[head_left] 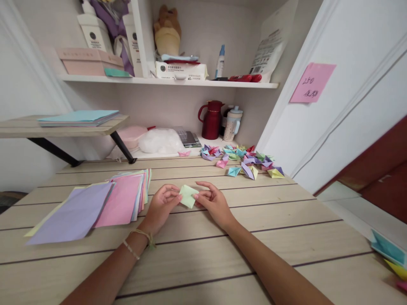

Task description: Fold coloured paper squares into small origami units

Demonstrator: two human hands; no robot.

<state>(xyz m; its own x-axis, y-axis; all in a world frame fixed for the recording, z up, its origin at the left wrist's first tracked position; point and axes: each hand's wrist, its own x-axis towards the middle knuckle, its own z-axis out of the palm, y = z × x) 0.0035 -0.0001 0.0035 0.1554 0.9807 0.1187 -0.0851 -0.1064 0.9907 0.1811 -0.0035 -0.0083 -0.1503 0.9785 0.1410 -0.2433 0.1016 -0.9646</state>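
Observation:
A small pale green folded paper [188, 196], roughly diamond-shaped, is held just over the middle of the wooden table [197, 258]. My left hand [163, 206] pinches its left corner between thumb and fingers. On the opposite side, my right hand [213, 204] grips the right corner, thumb on top and fingers behind. Parts of the fingers behind the paper are hidden. To the left of my hands lie stacked sheets of coloured paper, with a purple sheet [74, 214] and a pink sheet [122, 199] uppermost.
Several folded paper boats [249, 159] crowd the table's back right, with a pink one [184, 153] apart. A small raised shelf [95, 129] at left carries blue paper [81, 115]. Behind stand a red jug [212, 120] and a cup [233, 123]. More folded paper [388, 248] shows at far right.

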